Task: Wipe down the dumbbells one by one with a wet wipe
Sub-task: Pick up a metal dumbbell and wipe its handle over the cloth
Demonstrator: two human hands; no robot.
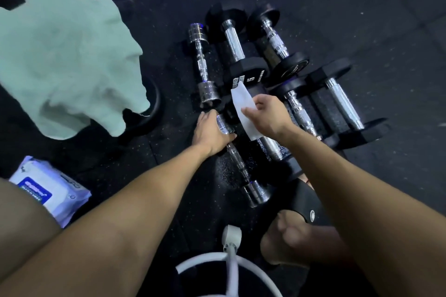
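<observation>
Several dumbbells lie side by side on the dark rubber floor. My left hand (209,131) grips the far end of a small chrome dumbbell (243,171) lying nearest me. My right hand (269,114) pinches a white wet wipe (242,106) and holds it up just above that dumbbell's far end. A second small chrome dumbbell (202,65) lies farther back. Beside it are a black hex dumbbell marked 5 (237,55), a round black dumbbell (275,41), and two more black dumbbells (337,99) on the right.
A pack of wet wipes (48,190) lies on the floor at the left. A pale green towel (65,62) is draped over something at the upper left. My foot in a black sandal (301,231) is at the lower right. A white cable ring (229,270) hangs at the bottom.
</observation>
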